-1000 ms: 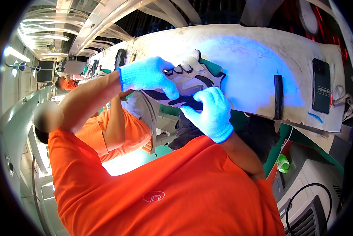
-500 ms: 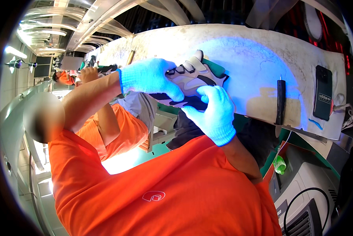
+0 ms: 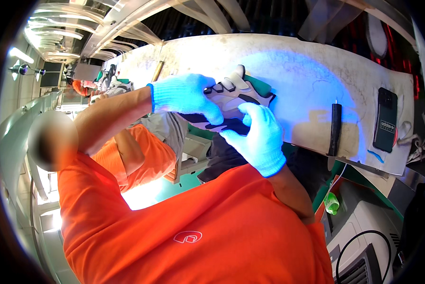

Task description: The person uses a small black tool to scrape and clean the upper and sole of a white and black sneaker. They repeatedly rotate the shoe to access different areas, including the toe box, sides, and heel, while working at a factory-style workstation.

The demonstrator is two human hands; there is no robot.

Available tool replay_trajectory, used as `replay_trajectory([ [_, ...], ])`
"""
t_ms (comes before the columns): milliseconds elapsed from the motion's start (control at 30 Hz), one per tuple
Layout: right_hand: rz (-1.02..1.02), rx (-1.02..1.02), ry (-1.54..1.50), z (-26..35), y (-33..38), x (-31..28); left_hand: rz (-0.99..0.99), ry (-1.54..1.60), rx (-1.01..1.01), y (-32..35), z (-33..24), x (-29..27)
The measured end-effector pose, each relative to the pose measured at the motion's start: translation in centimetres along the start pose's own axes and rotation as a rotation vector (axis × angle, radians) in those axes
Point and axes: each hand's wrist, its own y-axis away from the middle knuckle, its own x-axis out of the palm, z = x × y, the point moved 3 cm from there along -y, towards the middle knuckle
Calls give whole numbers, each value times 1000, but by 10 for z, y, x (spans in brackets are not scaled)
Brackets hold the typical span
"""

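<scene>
A grey, white and black sneaker (image 3: 234,100) is held tilted at the table's near edge, in blue-violet light. Green material (image 3: 258,87) shows at its heel opening. My left hand (image 3: 186,97), in a knitted glove, wraps round the toe end, thumb along the lower side and fingers over the top. My right hand (image 3: 261,142), gloved too, closes on the side nearest me. Its index finger is bent against the upper and its thumb lies by the sole edge. Whether anything small sits in those fingertips is hidden.
On the worktable (image 3: 297,71) lie a black stick-like tool with a thin metal tip (image 3: 335,128) and a dark phone (image 3: 386,118). A co-worker in orange (image 3: 151,151) sits at left, near another sneaker (image 3: 115,88). A grey machine (image 3: 364,222) stands lower right.
The view has shifted slightly. Both hands keep nearly the same hold on the sneaker. At left, the co-worker's arm has lowered, and a sneaker beyond it shows more plainly.
</scene>
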Motion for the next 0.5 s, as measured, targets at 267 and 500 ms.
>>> replay_trajectory([
  [267,1,8,14,4,13,3,55,-60,33,-12,-4,5],
  [500,117,23,53,9,19,-9,71,-263,60,-1,-38,-6],
])
